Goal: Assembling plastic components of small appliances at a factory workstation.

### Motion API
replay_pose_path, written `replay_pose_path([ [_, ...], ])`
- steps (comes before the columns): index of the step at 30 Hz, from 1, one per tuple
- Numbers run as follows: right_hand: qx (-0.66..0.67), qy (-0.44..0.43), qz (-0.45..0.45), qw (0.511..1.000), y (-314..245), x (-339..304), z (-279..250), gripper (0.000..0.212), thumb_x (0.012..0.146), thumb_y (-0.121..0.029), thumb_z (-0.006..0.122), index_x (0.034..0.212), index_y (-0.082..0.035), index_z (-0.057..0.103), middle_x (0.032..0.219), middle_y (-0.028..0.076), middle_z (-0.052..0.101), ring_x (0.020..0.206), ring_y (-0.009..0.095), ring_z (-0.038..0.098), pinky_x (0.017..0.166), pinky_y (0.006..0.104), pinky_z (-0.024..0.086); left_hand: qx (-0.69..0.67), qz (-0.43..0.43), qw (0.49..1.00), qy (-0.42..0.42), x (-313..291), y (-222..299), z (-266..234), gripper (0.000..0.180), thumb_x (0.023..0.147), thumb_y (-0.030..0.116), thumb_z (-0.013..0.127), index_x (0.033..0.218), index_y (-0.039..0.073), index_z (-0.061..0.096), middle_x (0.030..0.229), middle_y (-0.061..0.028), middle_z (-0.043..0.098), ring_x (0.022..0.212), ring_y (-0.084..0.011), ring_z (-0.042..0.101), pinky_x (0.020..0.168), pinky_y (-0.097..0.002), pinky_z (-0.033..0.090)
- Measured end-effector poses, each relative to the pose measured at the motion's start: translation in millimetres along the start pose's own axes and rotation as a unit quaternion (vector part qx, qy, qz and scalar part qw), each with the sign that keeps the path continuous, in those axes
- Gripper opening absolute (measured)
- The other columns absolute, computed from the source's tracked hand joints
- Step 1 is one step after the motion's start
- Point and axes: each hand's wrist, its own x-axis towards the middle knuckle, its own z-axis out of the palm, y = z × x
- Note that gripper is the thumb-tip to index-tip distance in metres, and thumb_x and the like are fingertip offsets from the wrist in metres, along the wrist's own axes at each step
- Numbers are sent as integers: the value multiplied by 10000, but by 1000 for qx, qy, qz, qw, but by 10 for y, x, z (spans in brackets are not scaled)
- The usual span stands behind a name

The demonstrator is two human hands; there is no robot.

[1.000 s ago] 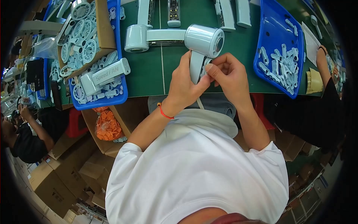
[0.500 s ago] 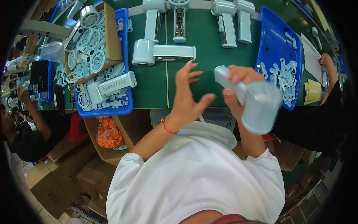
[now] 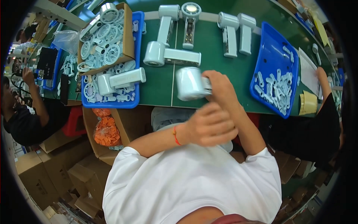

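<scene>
My right hand (image 3: 223,89) is closed around the handle of a pale blue handheld fan (image 3: 189,85). The fan's rounded head points left over the near part of the green table, and most of its handle is hidden behind my fingers. Just below my right wrist, in front of my body, my left hand (image 3: 213,126) is blurred with its fingers curled in; whatever they hold, if anything, is hidden. Beyond the held fan, another handheld fan (image 3: 182,56) lies on its side with its handle to the right.
Several more fans (image 3: 228,35) lie along the far side of the table (image 3: 156,89). On the left, a blue tray (image 3: 137,74) bears a cardboard box (image 3: 128,33) of fan parts and a fan. A blue tray (image 3: 266,44) of small parts sits right. Co-workers flank me.
The held fan has swung from right to left, its head now pointing left. My left hand has come down and right, its fingers going from spread to curled. The view has shifted slightly.
</scene>
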Motion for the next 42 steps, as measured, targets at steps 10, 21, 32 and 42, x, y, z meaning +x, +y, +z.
replay_pose_path([
  [10,9,-99,29,995,111,-380,-298,651,607,-80,737,1224,-81,527,1182,95,538,1148,288,459,966,410,353,274,-269,854,-351,-60,-82,-316,570,614,273,776,1108,74,572,1023,-53,557,1029,-270,501,904,-521,364],
  [21,9,6,-27,1000,4,-437,-87,628,609,-62,749,1204,-82,552,1162,85,563,1051,262,523,918,379,387,262,-249,883,-300,-220,-174,-329,523,584,230,796,1044,77,599,979,-16,584,960,-223,513,786,-428,382],
  [32,23,12,-47,999,35,-459,-68,577,638,-48,719,1190,-44,553,1169,105,565,1034,286,540,897,391,405,249,-253,893,-275,-224,-158,-316,487,582,221,784,1011,75,606,932,-13,574,917,-220,507,776,-429,384],
  [42,-85,88,-69,990,-41,-533,62,520,676,-85,696,1168,-18,544,1132,101,568,1020,283,540,873,412,404,300,-206,884,-293,-276,-174,-271,467,575,232,779,975,72,600,902,-19,562,885,-224,508,745,-425,394],
])
